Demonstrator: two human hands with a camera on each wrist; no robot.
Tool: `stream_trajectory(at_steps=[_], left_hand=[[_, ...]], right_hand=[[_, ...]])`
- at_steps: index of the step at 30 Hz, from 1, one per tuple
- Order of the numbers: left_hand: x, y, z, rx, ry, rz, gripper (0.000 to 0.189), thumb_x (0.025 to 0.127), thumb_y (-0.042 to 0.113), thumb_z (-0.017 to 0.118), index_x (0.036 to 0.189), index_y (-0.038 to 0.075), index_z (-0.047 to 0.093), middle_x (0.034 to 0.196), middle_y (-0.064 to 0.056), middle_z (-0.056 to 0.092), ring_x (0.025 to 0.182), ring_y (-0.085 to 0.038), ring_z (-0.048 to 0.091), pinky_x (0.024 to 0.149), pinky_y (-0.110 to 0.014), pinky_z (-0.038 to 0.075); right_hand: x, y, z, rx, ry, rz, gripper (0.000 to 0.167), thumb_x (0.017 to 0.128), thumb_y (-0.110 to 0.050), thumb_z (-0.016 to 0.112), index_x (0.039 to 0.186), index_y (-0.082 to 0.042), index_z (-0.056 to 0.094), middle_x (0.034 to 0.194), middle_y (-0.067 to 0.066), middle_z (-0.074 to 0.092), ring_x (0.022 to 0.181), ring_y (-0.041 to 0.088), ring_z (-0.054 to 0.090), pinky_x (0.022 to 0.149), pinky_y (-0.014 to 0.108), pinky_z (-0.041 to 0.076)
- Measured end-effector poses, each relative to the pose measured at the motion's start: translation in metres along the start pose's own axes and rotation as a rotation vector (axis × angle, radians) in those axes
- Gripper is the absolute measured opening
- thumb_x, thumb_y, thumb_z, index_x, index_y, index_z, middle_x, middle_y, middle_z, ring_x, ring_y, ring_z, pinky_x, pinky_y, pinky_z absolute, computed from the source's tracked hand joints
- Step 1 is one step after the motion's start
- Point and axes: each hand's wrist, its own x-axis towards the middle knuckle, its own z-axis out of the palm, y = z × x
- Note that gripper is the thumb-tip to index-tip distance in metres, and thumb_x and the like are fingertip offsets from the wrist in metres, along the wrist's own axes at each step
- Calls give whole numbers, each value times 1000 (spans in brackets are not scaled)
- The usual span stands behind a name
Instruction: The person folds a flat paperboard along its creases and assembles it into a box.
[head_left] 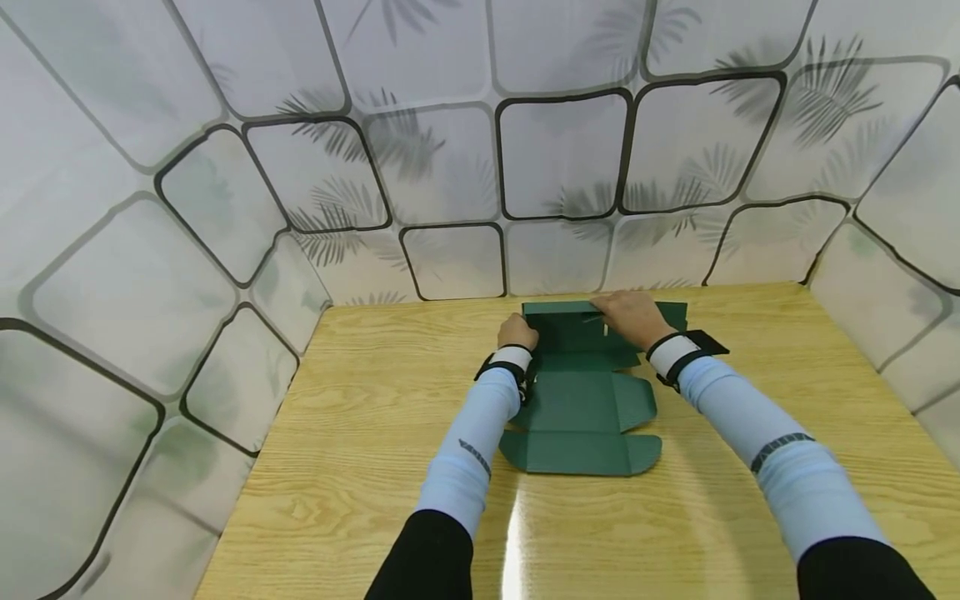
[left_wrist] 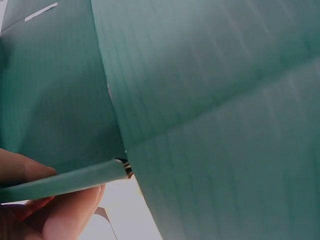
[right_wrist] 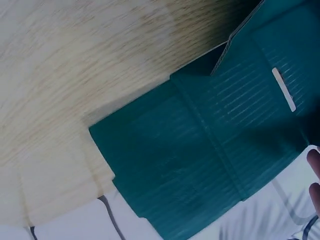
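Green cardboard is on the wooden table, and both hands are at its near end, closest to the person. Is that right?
Not quite: the head view shows the left hand and right hand at the far end, towards the back of the wooden table. The green cardboard is on the table, as you say.

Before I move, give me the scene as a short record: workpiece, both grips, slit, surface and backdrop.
Workpiece: green cardboard, unfolded, side flaps spread outward at its near end
Left grip: pinches an edge at the cardboard's far left
Right grip: at the cardboard's far edge, right of the left grip; finger closure not clear
Pale slit: in the cardboard's far part
Surface: wooden table
Backdrop: pale wall covering with dark outlines, leaf prints
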Motion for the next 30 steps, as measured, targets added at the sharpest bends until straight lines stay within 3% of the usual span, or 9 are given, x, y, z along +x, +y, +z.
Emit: stream_trajectory(at_steps=[4,8,12,15,18,21,23,26,30], left_hand=[[40,-24,42,32,2,-5,22,82,24,63,100,10,64,90,-8,67,77,-24,64,58,-39,49],[79,-49,85,42,-1,-10,24,80,27,65,100,14,65,91,-6,68,78,-24,65,58,-42,50],[92,-57,98,50,-6,-9,25,80,30,66,101,16,64,90,-4,67,77,-23,64,57,-41,50],[77,-45,81,59,-12,-3,26,80,29,65,101,14,63,90,-5,66,77,-24,64,57,-40,49],[47,-24,49,59,-12,7,25,82,26,63,101,10,63,90,-6,66,78,-24,64,58,-39,49],[16,-4,14,49,1,10,23,81,23,62,100,9,65,90,-8,67,79,-25,65,59,-39,50],[-1,6,-6,45,-10,7,24,83,22,60,102,9,66,93,-8,69,82,-25,66,62,-40,52],[-16,15,-25,58,-23,11,25,83,19,57,102,8,67,94,-10,70,83,-26,67,64,-40,53],[-24,21,-37,58,-72,11,26,86,19,57,105,5,67,96,-13,70,83,-26,67,66,-38,54]], right_hand=[[-2,-4,-2,0,9,7,28,80,-4,76,107,-2,70,89,16,73,75,31,68,68,45,55],[-11,-9,-2,27,-3,91,38,80,-3,75,118,-3,68,98,18,72,77,32,68,59,43,53],[-32,-13,-6,113,20,235,40,87,-1,66,126,-1,62,109,23,69,62,29,61,43,34,38],[-51,-13,-11,220,-26,370,37,90,-6,63,125,7,60,94,26,70,50,27,54,41,32,34],[-69,-15,-13,314,-195,486,42,93,-19,64,121,13,61,92,29,69,60,31,63,50,39,48],[-78,-19,-12,372,-373,517,51,94,-31,62,115,15,63,103,31,67,75,34,68,60,40,53],[-79,-23,-11,385,-426,519,51,94,-35,62,108,14,67,102,30,68,74,32,67,58,38,53],[-75,-29,-11,354,-406,503,52,93,-36,63,105,15,66,92,29,69,65,29,66,52,36,50],[-63,-39,-10,313,-352,458,61,92,-36,64,119,18,58,76,26,67,57,27,63,49,36,49]])
